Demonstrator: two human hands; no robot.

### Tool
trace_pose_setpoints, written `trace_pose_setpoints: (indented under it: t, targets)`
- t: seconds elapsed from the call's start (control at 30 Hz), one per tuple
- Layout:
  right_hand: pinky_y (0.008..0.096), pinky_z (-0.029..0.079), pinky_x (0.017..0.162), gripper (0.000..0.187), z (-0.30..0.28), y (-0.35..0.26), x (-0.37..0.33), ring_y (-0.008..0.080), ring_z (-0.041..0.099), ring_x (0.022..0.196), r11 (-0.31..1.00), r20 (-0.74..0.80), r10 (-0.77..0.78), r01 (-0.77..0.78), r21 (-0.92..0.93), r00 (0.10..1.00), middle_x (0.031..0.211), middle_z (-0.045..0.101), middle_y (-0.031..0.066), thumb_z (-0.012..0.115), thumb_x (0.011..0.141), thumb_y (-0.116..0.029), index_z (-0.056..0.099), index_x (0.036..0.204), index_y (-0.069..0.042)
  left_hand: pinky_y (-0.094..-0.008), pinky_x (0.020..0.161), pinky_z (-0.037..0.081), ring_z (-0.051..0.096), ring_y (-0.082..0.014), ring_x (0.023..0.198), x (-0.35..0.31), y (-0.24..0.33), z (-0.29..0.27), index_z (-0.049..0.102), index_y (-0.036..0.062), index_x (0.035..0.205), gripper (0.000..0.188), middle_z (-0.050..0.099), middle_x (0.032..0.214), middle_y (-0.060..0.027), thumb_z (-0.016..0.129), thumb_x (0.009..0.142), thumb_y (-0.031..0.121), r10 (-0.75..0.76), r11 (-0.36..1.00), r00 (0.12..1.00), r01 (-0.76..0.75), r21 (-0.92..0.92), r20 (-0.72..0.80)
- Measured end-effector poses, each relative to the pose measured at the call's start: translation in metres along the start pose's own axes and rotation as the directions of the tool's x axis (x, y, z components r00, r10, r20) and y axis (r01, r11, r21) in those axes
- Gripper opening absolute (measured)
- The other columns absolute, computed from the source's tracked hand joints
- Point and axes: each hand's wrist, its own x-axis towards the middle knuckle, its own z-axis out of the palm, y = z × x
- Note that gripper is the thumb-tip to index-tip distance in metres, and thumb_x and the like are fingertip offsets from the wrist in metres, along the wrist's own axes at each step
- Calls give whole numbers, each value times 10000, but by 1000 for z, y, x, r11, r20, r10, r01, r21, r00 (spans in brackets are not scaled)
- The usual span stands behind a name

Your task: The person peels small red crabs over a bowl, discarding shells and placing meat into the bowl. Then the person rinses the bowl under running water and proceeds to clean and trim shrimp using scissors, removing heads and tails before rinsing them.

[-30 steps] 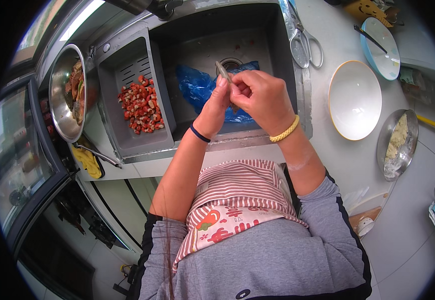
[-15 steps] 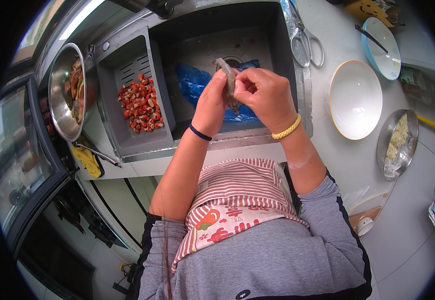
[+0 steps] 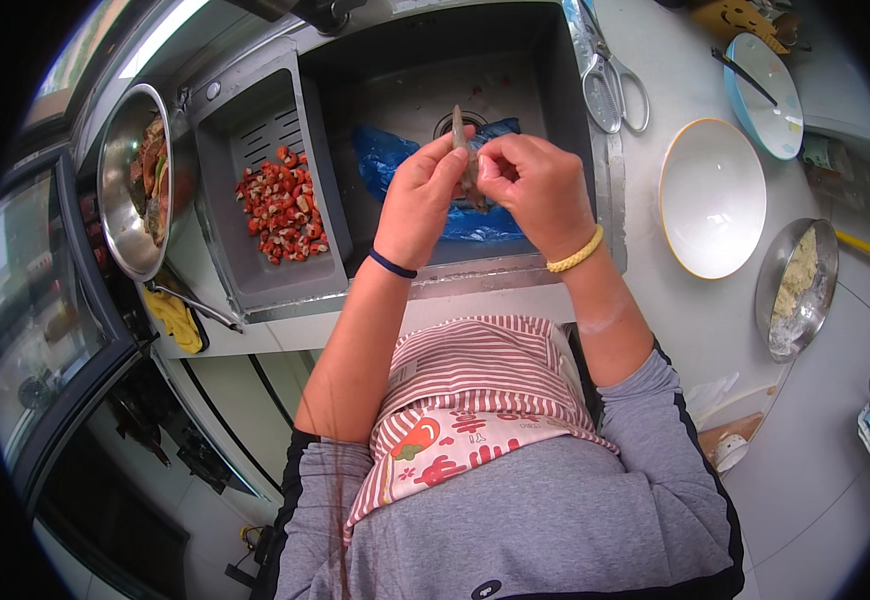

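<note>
A grey, translucent raw shrimp (image 3: pixel 458 124) is held over the large dark sink (image 3: pixel 375 75), its narrow end pointing away from me. My left hand (image 3: pixel 418 195) is closed around it, thumb and fingers on its sides. Close against its right side is my right hand (image 3: pixel 540 185), with thumb and forefinger pinched together. Whatever may be in that pinch is too small to make out. Below both hands a crumpled blue plastic bag (image 3: pixel 380 165) lies in the sink near the drain (image 3: pixel 445 125), and my hands hide part of it.
Red-and-white chunks (image 3: pixel 285 210) fill part of the grey drain basket (image 3: pixel 230 150) at left. Beyond it stands a metal bowl (image 3: pixel 115 180) of food. Scissors (image 3: pixel 603 95), a white bowl (image 3: pixel 712 200), a blue-rimmed dish (image 3: pixel 770 120) and a metal bowl of pale dough-like stuff (image 3: pixel 823 300) are at right.
The shrimp has turned from leaning left to nearly straight away from me. My left hand has shifted slightly left and nearer; my right hand stays beside the shrimp, still pinched.
</note>
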Motion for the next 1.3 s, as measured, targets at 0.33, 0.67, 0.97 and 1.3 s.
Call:
trace_pose_setpoints:
  t: [0.33,0.67,0.97,1.3]
  targets:
    - [244,522,591,77,-4,6,-2,148,646,635,966,123,188,-206,154,974,756,664,92,677,801,-55,688,860,-7,-261,862,485,590,-94,955,-2,7,1,431,-12,1360,420,609,1077,-41,463,946,44,-13,997,997,19,-81,79]
    - [230,496,578,93,-3,17,-7,119,626,631,841,188,376,-419,342,907,719,644,56,643,860,-106,646,864,-13,-233,773,508,618,-104,922,-2,0,0,341,-20,1433,499,638,1079,-92,497,966,62,7,950,998,14,312,-64]
    - [254,563,694,239,10,16,-7,148,661,810,862,193,260,-317,396,946,1022,619,86,710,816,-78,653,1038,-10,-224,595,484,578,-75,650,-1,-12,-4,598,14,1240,317,662,743,-79,582,947,134,193,809,975,-94,580,-112]
    - [231,554,773,240,15,13,-7,106,640,856,795,195,365,-414,444,910,992,651,64,675,788,13,645,1026,15,-259,598,492,624,-127,657,-5,-14,3,624,25,1202,281,687,812,-150,581,931,87,365,752,923,-218,623,-118]
